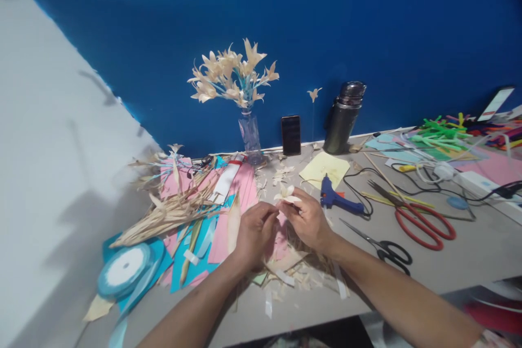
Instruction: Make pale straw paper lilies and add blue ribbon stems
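While half-curled, right hand (309, 223) around flower (286, 193).

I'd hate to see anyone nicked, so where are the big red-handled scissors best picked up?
Probably by the red loops, with the right hand coming from the near right side. The scissors lie flat with those loops toward that side, while the pointed blades face away, toward the wall. The rounded loops look safer to grip.
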Demonstrator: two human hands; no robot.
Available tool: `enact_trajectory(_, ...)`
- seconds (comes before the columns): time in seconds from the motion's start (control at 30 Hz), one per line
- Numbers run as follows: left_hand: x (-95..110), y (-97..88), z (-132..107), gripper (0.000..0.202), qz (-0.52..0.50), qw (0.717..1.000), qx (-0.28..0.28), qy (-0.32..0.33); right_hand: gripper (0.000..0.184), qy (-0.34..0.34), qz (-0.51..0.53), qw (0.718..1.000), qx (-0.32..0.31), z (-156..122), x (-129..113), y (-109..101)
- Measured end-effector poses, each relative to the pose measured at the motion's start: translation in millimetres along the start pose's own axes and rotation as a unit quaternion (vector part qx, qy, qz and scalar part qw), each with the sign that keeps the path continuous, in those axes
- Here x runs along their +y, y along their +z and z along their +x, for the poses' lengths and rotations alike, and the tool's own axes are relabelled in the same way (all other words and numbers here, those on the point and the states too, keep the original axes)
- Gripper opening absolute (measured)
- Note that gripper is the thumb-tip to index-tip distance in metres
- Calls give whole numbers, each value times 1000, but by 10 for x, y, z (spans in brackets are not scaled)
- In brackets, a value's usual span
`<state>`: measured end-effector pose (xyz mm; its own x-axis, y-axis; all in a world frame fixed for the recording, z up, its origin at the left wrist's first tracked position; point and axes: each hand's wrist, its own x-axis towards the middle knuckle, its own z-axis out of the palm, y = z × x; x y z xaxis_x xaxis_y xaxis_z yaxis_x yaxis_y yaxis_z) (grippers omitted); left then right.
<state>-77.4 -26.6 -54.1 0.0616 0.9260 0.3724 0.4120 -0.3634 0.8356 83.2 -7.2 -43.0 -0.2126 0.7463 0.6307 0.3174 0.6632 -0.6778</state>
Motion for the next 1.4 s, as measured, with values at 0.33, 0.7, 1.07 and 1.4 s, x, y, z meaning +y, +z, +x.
enact_trajectory(0.33,-109,-14,8,18,115,979,33,168,28,-105,25,994,4,-26,55,-12)
enact_trajectory(0.7,-151,51,5,18,-20,999,15,31,23,5,-8,1000,-16,-55,247,67)
enact_trajectory(1.07,-184,12,21,16,-31,999,-3,-9,23,5,-59,992,110,146,446,-128)
enact_trajectory(1.4,-135,-39,60,35,14,993,68,-91,25,2,-59,993,106,134,458,-82)
